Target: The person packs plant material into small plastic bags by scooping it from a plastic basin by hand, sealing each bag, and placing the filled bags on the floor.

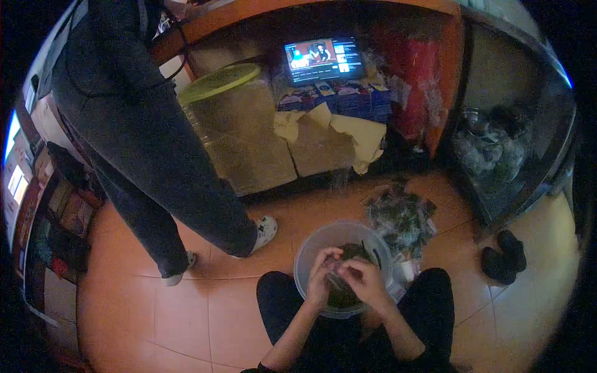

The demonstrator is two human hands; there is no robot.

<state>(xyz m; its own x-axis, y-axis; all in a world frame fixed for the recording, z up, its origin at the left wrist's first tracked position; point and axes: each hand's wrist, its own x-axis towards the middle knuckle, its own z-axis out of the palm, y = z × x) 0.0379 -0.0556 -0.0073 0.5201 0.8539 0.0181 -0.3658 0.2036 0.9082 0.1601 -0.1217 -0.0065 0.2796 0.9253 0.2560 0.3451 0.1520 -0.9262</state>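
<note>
My left hand [319,280] and my right hand [368,285] meet over a translucent plastic tub [303,261] that stands on the floor between my knees. Pinched between the fingers of both is a small clear plastic bag [334,267]; its contents are too blurred to make out. Dark green, leafy-looking material [344,300] lies inside the tub, partly covered by my hands. Just beyond the tub's right side is a heap of small clear packets [401,221] with dark contents. A white cylindrical item [407,270] rests near my right knee.
A person [143,137] in dark trousers stands at the left. Cardboard boxes [249,146], a yellow-green round lid [221,84] and a lit screen [320,59] sit under the counter. Dark slippers [504,258] lie right, near a dark bin-like container [497,149] holding plastic bags.
</note>
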